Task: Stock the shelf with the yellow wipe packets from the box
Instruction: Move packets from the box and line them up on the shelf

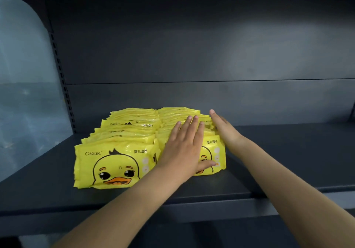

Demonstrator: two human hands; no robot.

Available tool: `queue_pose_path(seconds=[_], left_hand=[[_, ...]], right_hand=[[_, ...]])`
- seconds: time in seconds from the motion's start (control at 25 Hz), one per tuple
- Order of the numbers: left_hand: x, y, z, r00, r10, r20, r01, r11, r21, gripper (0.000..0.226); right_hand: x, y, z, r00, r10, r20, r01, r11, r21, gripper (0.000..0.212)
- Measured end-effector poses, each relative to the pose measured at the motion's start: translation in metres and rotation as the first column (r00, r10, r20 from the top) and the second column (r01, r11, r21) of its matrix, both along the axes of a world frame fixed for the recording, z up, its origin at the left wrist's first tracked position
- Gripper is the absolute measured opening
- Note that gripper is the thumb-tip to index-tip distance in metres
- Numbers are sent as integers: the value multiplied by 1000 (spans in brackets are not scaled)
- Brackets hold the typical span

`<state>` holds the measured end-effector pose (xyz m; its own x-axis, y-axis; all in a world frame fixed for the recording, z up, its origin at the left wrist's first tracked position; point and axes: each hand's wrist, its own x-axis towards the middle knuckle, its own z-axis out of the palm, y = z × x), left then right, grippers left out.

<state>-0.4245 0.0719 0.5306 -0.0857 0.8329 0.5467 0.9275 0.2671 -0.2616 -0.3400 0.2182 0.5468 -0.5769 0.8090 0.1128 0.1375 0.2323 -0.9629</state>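
Two rows of yellow wipe packets with a duck face stand upright on the dark shelf (278, 151), one row on the left (115, 163) and one on the right (215, 146). My left hand (184, 146) lies flat on top of the right row, fingers straight and spread, thumb against the front packet. My right hand (224, 127) presses flat against the right side of that same row, fingers straight and pointing toward the back. The box is not in view.
The shelf's dark back panel (192, 55) rises behind the packets. A slotted upright (63, 86) and a translucent side panel (23, 75) close off the left end. Bare shelf surface stretches to the right of the packets. The shelf's front lip (172, 207) runs below my forearms.
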Motion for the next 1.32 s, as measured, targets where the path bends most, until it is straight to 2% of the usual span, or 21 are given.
queue_pose_path(seconds=[0.16,0.24,0.32,0.52,0.6,0.72,0.84,0.92,1.0,1.08,1.16,1.24,1.32], left_hand=[[-11,7,-8,999,40,-28,-39,999,21,98],[-15,4,-9,999,48,-10,-48,998,34,97],[-21,-1,-9,999,35,-25,-34,998,59,95],[-28,-9,-10,997,29,-69,-27,999,41,94],[-27,-10,-8,997,32,-74,-30,999,38,95],[-27,-14,-8,994,28,-105,-22,998,57,95],[-28,-20,-13,987,55,-154,-46,997,60,90],[-25,-26,-14,988,73,-135,-66,996,54,86],[-20,-37,-9,996,73,-47,-68,992,103,83],[-22,-57,0,990,87,106,-110,966,233,78],[-37,-88,5,951,104,291,-220,888,403,70],[-64,-119,8,867,77,492,-358,784,507,64],[-91,-143,8,740,16,672,-459,743,487,66]], right_hand=[[-20,21,-12,979,143,-143,-172,960,-219,111],[-26,7,-6,973,138,-184,-187,942,-280,91],[-31,1,-6,967,154,-204,-211,932,-296,68],[-28,-12,-2,973,146,-180,-192,943,-273,59],[-23,-17,3,984,129,-120,-155,959,-239,58],[-11,-23,8,991,131,14,-129,988,-88,61],[6,-32,19,999,38,37,-42,994,103,55],[11,-34,23,997,23,71,-38,977,212,52],[14,-46,28,992,-6,128,-38,942,333,50],[12,-63,29,982,-62,181,-25,895,446,50],[7,-89,27,977,-94,193,-32,824,565,49],[-1,-116,26,978,-85,189,-63,744,665,50],[-16,-138,25,975,-62,212,-113,685,719,53]])
